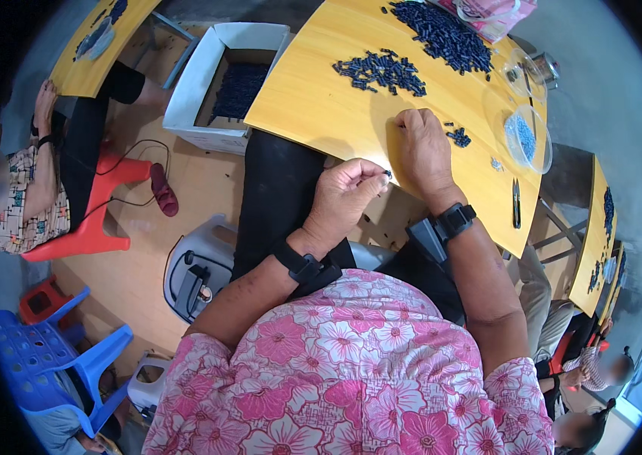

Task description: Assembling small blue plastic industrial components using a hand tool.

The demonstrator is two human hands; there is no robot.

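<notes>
My left hand is at the near edge of the yellow table, thumb and forefinger pinched on a small black cylindrical part. My right hand rests on the tabletop just to the right, its fingers curled closed; what they hold, if anything, is hidden. Just right of that hand lies a small cluster of black parts. Farther off are a loose pile of the same parts and a larger heap.
A clear bowl of light blue beads, tweezers and a few pale bits lie at the right. A pink bag stands far back. Left of the table is a white carton holding dark parts. Other people sit at tables on both sides.
</notes>
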